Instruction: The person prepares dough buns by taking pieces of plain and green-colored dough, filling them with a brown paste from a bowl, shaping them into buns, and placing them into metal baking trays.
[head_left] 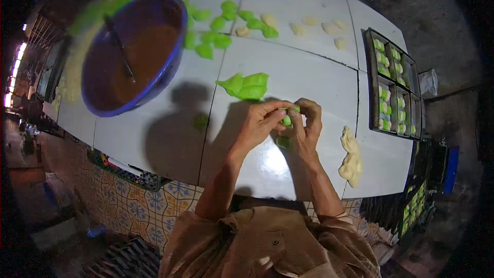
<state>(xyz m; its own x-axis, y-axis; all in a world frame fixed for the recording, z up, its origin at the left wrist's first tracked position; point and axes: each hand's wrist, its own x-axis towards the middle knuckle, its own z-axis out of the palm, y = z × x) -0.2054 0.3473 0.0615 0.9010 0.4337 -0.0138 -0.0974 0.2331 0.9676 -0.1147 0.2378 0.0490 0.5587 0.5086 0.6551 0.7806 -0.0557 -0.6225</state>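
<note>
My left hand [260, 122] and my right hand [304, 128] meet over the white tiled counter [170, 134], both pinching one small green dough piece [286, 120] between the fingertips. Just beyond them lies a flattened green dough sheet [245, 86]. A lump of pale cream dough [351, 157] rests on the counter to the right of my right hand.
A large blue bowl [154, 85] of brown filling with a dark utensil [119, 46] stands at the left. Several small green dough pieces [218, 24] and cream pieces [310, 22] lie further back. A dark compartment tray [373, 92] at the right holds green-and-white shaped pieces.
</note>
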